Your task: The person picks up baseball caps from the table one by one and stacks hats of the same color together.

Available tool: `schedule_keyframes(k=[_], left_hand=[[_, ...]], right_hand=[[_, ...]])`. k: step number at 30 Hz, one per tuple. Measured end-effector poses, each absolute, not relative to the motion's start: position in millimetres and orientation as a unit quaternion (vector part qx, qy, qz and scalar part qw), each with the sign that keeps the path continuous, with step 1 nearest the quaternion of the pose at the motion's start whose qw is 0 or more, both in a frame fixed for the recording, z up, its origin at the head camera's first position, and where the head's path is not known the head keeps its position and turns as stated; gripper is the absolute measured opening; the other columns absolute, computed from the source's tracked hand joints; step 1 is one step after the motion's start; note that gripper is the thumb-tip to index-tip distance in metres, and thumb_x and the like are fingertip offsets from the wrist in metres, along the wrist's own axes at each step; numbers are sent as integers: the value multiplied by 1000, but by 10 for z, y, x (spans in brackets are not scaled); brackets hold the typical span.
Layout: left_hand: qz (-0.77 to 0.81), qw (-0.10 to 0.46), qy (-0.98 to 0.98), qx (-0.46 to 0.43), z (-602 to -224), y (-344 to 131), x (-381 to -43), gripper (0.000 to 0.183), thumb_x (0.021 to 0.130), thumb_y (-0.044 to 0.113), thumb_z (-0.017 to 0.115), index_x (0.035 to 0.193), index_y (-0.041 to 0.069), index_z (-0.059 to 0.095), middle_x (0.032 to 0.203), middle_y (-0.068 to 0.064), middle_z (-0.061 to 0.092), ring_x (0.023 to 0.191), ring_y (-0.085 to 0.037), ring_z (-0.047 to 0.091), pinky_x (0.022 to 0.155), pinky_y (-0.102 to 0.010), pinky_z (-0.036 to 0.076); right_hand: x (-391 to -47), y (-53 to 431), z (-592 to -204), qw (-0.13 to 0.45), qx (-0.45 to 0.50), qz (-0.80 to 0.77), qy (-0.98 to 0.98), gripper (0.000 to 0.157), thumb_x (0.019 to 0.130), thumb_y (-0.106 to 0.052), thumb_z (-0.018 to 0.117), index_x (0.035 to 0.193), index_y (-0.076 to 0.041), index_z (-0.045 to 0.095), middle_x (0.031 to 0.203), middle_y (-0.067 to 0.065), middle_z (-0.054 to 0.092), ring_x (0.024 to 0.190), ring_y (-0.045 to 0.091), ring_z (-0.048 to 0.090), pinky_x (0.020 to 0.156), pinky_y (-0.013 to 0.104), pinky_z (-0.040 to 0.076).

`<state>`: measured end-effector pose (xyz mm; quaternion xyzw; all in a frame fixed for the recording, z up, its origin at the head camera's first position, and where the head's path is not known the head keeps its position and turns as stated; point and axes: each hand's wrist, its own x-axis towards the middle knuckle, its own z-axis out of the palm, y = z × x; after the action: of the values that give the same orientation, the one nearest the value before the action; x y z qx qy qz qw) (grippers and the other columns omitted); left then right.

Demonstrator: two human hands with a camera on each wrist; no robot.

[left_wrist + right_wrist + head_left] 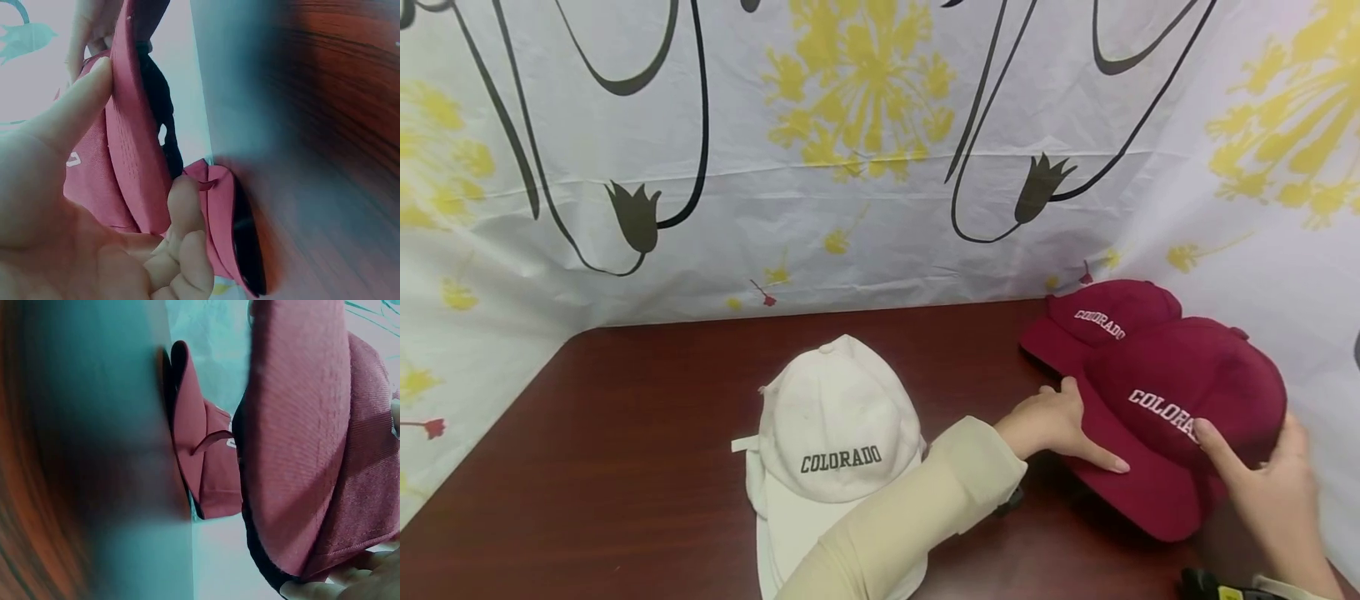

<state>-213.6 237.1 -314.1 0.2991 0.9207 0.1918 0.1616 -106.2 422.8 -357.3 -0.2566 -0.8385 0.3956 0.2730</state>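
A maroon baseball cap (1195, 367) with white COLORADO lettering is held between both hands at the right of the table. My left hand (1056, 421) pinches its brim, thumb on top; in the left wrist view the fingers (187, 212) are under the brim. The right hand (1273, 492) grips the side of the crown, its thumb over the lettering. In the right wrist view, the cap (300, 437) is raised off the table. Behind it sits a second maroon cap (1112, 304), partly hidden by the held one.
White COLORADO caps (842, 408), seemingly stacked, lie at the table's middle, partly covered by my left sleeve (917, 517). The dark red-brown table (587, 467) reaches a patterned white sheet (865, 242) behind and at both sides.
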Motion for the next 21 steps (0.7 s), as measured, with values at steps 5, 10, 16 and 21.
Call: schedule_keyframes(k=[5, 10, 16, 21], left_hand=[[180, 155, 926, 293, -3124, 2306, -2138, 86, 61, 61, 74, 124, 16, 37, 92, 4, 52, 79, -8, 52, 62, -21, 42], [143, 153, 941, 266, -3088, 2243, -2113, 93, 66, 64, 69, 137, 20, 28, 65, 4, 55, 55, -8, 57, 54, -23, 39], [114, 146, 953, 239, -3065, 2123, -2093, 99, 69, 67, 64, 144, 22, 19, 63, 3, 54, 45, -9, 56, 51, -24, 37], [105, 138, 957, 232, -3066, 2011, -2058, 94, 70, 66, 63, 142, 19, 26, 77, 2, 60, 41, -9, 55, 52, -24, 37]], right_hand=[[-1099, 4193, -3616, 258, -245, 390, -849, 80, 86, -32, 62, 147, -19, 13, 138, 21, 24, 116, 33, 29, 92, 19, 22], [-1130, 4150, -3653, 244, -224, 388, -860, 80, 86, -32, 61, 148, -18, 11, 137, 21, 23, 110, 18, 36, 91, 17, 24], [-1175, 4095, -3697, 238, -168, 404, -867, 76, 87, -28, 62, 147, -20, 15, 129, 19, 27, 95, -5, 36, 74, 5, 27], [-1218, 4071, -3728, 230, -110, 429, -866, 72, 89, -23, 61, 146, -24, 17, 128, 14, 29, 99, -9, 38, 72, 2, 29]])
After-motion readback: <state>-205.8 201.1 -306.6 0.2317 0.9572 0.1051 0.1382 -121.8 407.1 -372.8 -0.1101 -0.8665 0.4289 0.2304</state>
